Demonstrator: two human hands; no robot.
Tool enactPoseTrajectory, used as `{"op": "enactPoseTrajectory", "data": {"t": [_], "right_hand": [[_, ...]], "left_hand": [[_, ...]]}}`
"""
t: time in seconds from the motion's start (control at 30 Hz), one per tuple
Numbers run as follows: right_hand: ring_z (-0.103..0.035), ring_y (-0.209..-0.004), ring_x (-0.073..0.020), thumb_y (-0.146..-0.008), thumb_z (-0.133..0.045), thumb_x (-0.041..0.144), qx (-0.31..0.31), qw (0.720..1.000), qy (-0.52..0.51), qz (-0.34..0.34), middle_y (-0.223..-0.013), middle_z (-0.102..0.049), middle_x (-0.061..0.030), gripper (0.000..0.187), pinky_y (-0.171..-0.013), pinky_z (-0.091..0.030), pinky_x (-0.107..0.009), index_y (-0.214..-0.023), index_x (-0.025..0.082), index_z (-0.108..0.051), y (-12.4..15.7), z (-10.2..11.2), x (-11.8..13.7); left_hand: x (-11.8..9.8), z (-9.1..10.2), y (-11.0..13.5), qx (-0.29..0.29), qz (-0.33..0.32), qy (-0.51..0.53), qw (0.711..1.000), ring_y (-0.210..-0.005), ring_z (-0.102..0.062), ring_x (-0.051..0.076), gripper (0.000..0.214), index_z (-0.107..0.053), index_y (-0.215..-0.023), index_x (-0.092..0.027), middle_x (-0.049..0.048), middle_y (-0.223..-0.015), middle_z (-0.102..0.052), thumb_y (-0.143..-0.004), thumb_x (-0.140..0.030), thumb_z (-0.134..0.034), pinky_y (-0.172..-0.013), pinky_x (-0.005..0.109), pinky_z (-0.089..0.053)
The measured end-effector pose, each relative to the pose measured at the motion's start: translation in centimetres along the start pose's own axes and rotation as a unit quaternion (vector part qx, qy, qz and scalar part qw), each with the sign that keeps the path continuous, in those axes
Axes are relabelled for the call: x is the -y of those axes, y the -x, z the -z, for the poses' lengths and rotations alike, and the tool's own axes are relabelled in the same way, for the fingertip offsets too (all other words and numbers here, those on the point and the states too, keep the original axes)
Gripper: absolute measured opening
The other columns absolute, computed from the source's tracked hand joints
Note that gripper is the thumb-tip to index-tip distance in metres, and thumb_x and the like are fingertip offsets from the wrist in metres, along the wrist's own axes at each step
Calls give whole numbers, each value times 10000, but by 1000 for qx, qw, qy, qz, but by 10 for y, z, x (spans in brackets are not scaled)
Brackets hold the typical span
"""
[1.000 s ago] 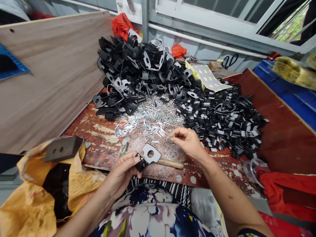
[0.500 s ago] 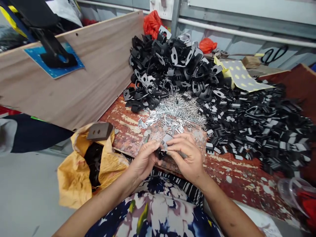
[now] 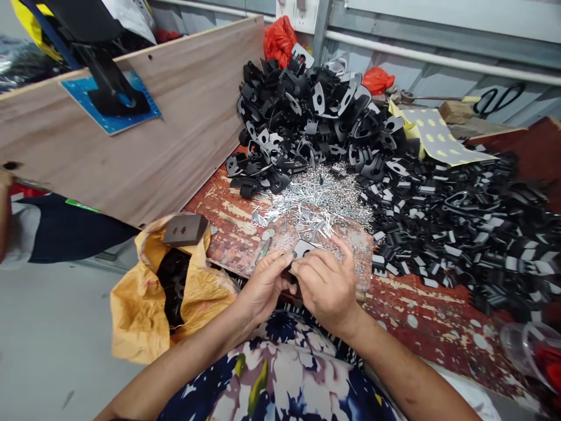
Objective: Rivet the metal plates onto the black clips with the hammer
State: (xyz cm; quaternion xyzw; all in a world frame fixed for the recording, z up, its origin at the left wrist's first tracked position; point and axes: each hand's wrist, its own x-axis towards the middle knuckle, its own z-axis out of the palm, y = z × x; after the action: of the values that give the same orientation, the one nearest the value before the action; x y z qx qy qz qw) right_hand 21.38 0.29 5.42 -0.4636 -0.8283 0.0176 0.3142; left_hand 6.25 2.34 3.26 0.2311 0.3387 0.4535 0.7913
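My left hand (image 3: 265,283) and my right hand (image 3: 322,286) meet at the near edge of the worn red table (image 3: 228,207). Between their closed fingers they pinch a small black clip with a white tab (image 3: 301,249). My right hand's fingertips press at the clip's near side, and whether they still hold a pin is hidden. Just beyond lies a heap of small silver pins (image 3: 313,202). A wooden handle (image 3: 360,295) peeks out under my right hand.
A tall pile of large black clips (image 3: 307,117) stands at the back, with a wide spread of small black parts (image 3: 464,216) to the right. A yellow bag (image 3: 144,298) of black parts sits left. A wooden board (image 3: 131,123) walls the left side. Scissors (image 3: 499,96) lie at the back.
My right hand came back from the pins with a pin and joined my left hand on the clip. The view swung left and tilted down.
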Motion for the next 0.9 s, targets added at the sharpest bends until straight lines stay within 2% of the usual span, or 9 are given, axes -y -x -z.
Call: {"op": "enactPoseTrajectory", "data": {"t": [0.13, 0.23, 0.33, 0.4, 0.47, 0.6, 0.67, 0.77, 0.9], "right_hand": [[-660, -920, -206, -957, -587, 151, -49, 999, -3, -8, -896, -759, 35, 159, -1063, -348, -480, -953, 298, -646, 3, -3, 0], [-642, -932, -208, -990, -558, 162, 48, 999, -26, -3, -994, -751, -11, 187, -920, -426, -406, -1112, 271, -647, 5, -5, -4], [-610, -924, -271, -980, -607, 256, 147, 983, 102, -33, -998, -710, -109, 129, -811, -445, -411, -1084, 203, -663, 13, -8, -17], [-601, -891, -296, -950, -651, 302, 174, 965, 191, -41, -936, -678, -139, 116, -746, -442, -405, -919, 191, -655, 24, -14, -28], [-614, -848, -281, -947, -646, 314, 190, 959, 207, -38, -903, -667, -129, 152, -663, -429, -362, -852, 198, -616, 36, -20, -37], [-575, -563, -188, -1002, -530, 302, 207, 968, 115, -84, -701, -641, -22, 126, -494, -322, -302, -1020, 209, -614, 52, -18, -38], [-593, -551, -185, -1025, -478, 274, 197, 975, 61, -83, -733, -678, -22, 243, -506, -358, -307, -1230, 223, -597, 52, -6, -31], [-656, -687, -188, -1034, -479, 214, 130, 990, 14, -49, -957, -725, -67, 488, -598, -451, -320, -1515, 291, -447, 47, 14, -18], [-591, -641, -154, -1005, -524, 125, 41, 999, -2, -13, -848, -652, -33, 629, -594, -445, -286, -1591, 298, -376, 45, 14, -10]], "left_hand": [[-5, 13, 21, 27, -25, -64, 997, -611, -500, 83, 369, -569, -917, -203, -30, -818, -558, -773, -397, -847, -492, 175, -476], [-18, 38, 47, -27, -41, -190, 981, -602, -488, 86, 408, -527, -1082, -254, -29, -900, -594, -814, -360, -816, -425, 153, -375], [-37, 65, 70, -111, -49, -312, 942, -587, -504, 116, 355, -539, -1215, -240, 4, -894, -637, -949, -458, -628, -442, 194, -374], [-42, 78, 75, -150, -54, -351, 923, -555, -473, 131, 363, -581, -1184, -216, -4, -791, -619, -984, -515, -533, -467, 226, -372], [-38, 87, 71, -169, -59, -361, 915, -552, -448, 142, 383, -619, -1085, -202, -17, -714, -578, -985, -553, -502, -497, 245, -359], [-14, 96, 44, -174, -113, -384, 900, -600, -454, 163, 392, -635, -930, -200, -33, -649, -494, -972, -563, -493, -566, 271, -354], [-5, 100, 32, -177, -137, -416, 882, -615, -455, 167, 400, -610, -821, -200, -28, -640, -478, -981, -538, -469, -597, 284, -352], [2, 106, 24, -186, -147, -432, 870, -627, -458, 166, 417, -529, -707, -210, -21, -645, -478, -993, -504, -453, -618, 294, -343], [5, 111, 23, -190, -155, -433, 868, -628, -465, 162, 404, -489, -717, -217, -22, -667, -470, -1019, -471, -403, -614, 294, -343]]}}
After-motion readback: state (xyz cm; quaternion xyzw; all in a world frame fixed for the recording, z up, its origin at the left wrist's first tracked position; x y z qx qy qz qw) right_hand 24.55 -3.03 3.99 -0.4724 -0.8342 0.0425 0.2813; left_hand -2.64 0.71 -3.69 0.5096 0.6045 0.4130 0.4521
